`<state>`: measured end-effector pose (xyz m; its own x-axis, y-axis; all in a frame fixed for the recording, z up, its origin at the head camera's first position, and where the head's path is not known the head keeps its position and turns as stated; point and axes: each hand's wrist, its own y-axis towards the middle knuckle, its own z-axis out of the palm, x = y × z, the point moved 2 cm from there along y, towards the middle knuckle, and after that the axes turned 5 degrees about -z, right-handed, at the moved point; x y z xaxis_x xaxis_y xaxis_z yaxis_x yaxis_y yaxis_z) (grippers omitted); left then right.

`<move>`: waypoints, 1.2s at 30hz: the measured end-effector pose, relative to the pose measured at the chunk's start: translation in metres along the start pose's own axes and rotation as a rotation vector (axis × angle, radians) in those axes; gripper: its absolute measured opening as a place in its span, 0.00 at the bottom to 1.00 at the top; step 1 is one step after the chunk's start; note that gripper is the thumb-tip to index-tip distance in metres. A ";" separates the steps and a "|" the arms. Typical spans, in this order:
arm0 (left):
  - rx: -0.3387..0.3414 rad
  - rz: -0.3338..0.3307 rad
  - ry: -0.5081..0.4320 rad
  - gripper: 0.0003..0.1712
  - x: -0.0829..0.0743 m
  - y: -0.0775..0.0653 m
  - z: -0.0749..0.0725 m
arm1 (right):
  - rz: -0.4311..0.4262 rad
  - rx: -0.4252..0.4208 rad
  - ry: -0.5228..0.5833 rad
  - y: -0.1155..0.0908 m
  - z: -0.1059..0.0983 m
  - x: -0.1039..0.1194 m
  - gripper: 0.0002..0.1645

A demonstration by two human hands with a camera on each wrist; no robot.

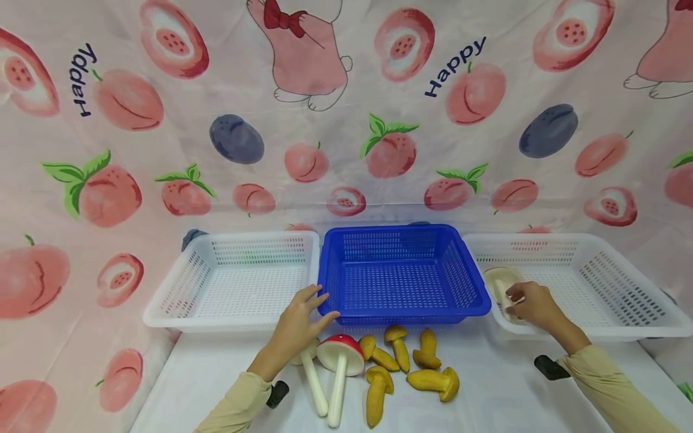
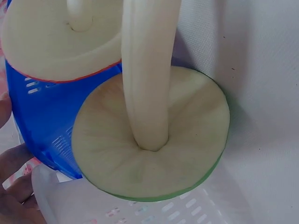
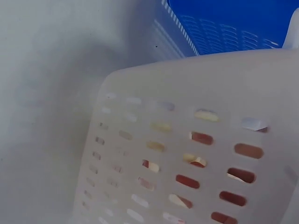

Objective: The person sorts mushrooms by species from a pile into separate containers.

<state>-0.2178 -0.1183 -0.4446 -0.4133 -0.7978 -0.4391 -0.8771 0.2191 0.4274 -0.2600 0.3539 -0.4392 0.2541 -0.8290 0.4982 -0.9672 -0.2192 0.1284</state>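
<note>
My right hand (image 1: 533,305) reaches into the front left corner of the right white basket (image 1: 644,328), its fingers bent round the pale stem of a toy mushroom (image 1: 500,282). In the right wrist view the basket wall hides that hand. My left hand (image 1: 296,322) hovers with fingers spread by the blue basket's (image 1: 400,314) front left corner, holding nothing. Under it lie a green-edged toy mushroom (image 2: 149,172) with a pale stem and a red-capped toy mushroom (image 1: 341,355). Several yellow-brown toy mushrooms (image 1: 377,394) lie to their right.
A left white basket (image 1: 216,325) stands beside the blue one, all three baskets in a row on a white-covered table (image 1: 487,397). Behind them hangs a pink fruit-printed cloth (image 1: 325,132).
</note>
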 end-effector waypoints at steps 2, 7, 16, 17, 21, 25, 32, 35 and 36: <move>0.006 -0.007 -0.003 0.29 0.000 0.000 0.000 | -0.010 -0.006 -0.017 -0.001 -0.001 0.000 0.18; 0.015 -0.021 -0.008 0.29 -0.002 0.000 0.001 | -0.030 -0.030 -0.040 -0.004 -0.004 0.004 0.17; 0.008 0.012 0.015 0.29 -0.002 0.000 -0.003 | -0.073 -0.126 -0.036 -0.017 -0.012 0.021 0.18; 0.009 0.015 0.020 0.29 -0.002 0.001 -0.003 | -0.080 -0.141 -0.034 -0.019 -0.013 0.024 0.18; 0.015 0.020 0.035 0.29 0.000 0.001 -0.005 | -0.109 -0.215 -0.017 -0.028 -0.015 0.038 0.18; 0.012 0.019 0.035 0.29 0.002 0.001 -0.004 | -0.133 -0.263 0.009 -0.038 -0.017 0.055 0.18; 0.010 0.018 0.034 0.29 0.002 0.001 -0.002 | -0.161 -0.278 0.040 -0.051 -0.017 0.086 0.18; 0.012 0.020 0.032 0.29 0.001 0.002 -0.002 | -0.161 -0.258 0.045 -0.055 -0.014 0.096 0.17; 0.013 0.021 0.033 0.29 0.001 0.002 -0.002 | -0.159 -0.249 0.050 -0.056 -0.014 0.100 0.17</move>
<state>-0.2194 -0.1198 -0.4427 -0.4232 -0.8109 -0.4042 -0.8716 0.2426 0.4260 -0.1805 0.2907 -0.3851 0.4082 -0.7666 0.4957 -0.8876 -0.2063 0.4118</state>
